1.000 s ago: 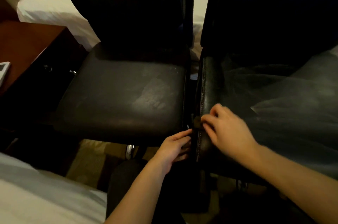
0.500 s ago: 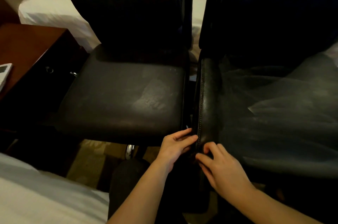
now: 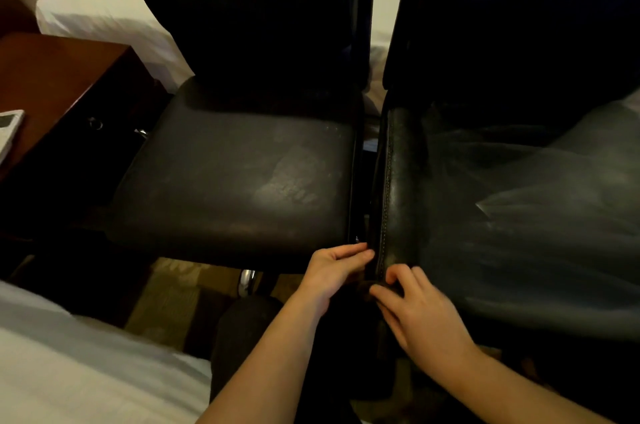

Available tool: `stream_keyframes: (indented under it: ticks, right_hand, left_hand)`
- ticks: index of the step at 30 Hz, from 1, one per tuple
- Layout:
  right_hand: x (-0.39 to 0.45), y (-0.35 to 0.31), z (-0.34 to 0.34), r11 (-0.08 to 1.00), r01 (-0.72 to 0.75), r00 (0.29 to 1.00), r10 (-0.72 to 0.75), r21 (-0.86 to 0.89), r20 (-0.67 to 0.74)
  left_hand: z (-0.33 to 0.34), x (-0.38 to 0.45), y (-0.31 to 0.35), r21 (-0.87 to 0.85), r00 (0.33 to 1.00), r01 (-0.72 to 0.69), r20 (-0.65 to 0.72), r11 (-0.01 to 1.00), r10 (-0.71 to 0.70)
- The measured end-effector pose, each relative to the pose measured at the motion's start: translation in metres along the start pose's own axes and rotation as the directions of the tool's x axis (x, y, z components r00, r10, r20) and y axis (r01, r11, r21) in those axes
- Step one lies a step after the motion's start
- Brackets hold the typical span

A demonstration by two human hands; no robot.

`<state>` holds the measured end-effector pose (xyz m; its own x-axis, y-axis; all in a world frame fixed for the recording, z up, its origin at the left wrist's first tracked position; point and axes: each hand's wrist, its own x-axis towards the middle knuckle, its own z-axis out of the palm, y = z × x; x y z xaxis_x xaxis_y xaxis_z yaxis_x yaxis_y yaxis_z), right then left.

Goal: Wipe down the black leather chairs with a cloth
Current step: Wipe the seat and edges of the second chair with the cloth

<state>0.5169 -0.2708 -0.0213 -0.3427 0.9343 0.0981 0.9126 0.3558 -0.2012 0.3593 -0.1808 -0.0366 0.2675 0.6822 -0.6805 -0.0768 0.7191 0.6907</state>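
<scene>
Two black leather chairs stand side by side: the left chair (image 3: 235,181) with a scuffed seat, and the right chair (image 3: 398,188) with a stitched left seat edge. My right hand (image 3: 419,316) is at the front left corner of the right seat, its thumb and fingers pinching a small dark cloth (image 3: 366,285) against the leather. Most of the cloth is hidden in shadow. My left hand (image 3: 332,271) reaches into the narrow gap between the chairs, its fingers stretched out and touching the right seat's side.
A thin grey sheet (image 3: 540,215) covers most of the right seat. A wooden nightstand (image 3: 52,77) stands at the left with a white device (image 3: 7,132) on it. White bedding (image 3: 97,8) lies behind the chairs, and more bedding (image 3: 69,371) at the lower left. A chrome chair leg (image 3: 246,280) shows below.
My right hand slid with the cloth along the right seat's left edge toward me, down to the front corner. My left hand stayed almost in place at the gap.
</scene>
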Motion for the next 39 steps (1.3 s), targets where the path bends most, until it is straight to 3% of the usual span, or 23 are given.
stream_keyframes:
  ticks: [4, 7, 11, 17, 21, 27, 33, 39]
  right_hand:
    - [-0.002, 0.004, 0.004, 0.997, 0.063, 0.998, -0.063, -0.037, 0.007]
    - [-0.004, 0.013, 0.001, 0.98, 0.191, 0.981, -0.189, -0.062, 0.037]
    - [0.0, 0.025, -0.009, 0.909, 0.401, 0.905, -0.375, -0.112, 0.2]
    - [0.001, 0.042, -0.023, 0.856, 0.516, 0.816, -0.481, -0.033, 0.32]
    - [0.007, 0.032, -0.02, 0.868, 0.492, 0.844, -0.455, -0.072, 0.284]
    - [-0.005, 0.007, -0.002, 0.969, 0.241, 0.966, -0.234, -0.047, 0.109]
    - [-0.024, 0.022, -0.008, 0.965, 0.251, 0.961, -0.239, -0.077, 0.143]
    - [0.007, 0.005, 0.0, 0.991, 0.137, 0.99, -0.137, 0.002, -0.019]
  left_hand:
    - [0.0, -0.001, -0.001, 0.006, 1.0, 0.003, -0.007, 1.0, -0.003]
    - [0.0, -0.002, -0.002, 0.019, 1.0, -0.011, 0.011, 1.0, 0.011]
    - [0.0, -0.006, -0.003, 0.079, 0.999, -0.029, 0.039, 0.996, 0.026]
    - [-0.001, -0.011, -0.003, 0.114, 0.996, -0.07, 0.057, 0.991, 0.064]
    - [-0.001, -0.009, -0.004, 0.125, 0.996, -0.084, 0.045, 0.989, 0.079]
    - [-0.005, 0.0, -0.006, 0.13, 0.998, -0.048, 0.042, 0.99, 0.043]
    - [-0.002, -0.003, -0.004, 0.13, 0.998, -0.053, 0.042, 0.99, 0.048]
    - [-0.004, 0.001, -0.006, 0.113, 0.999, -0.048, 0.026, 0.992, 0.045]
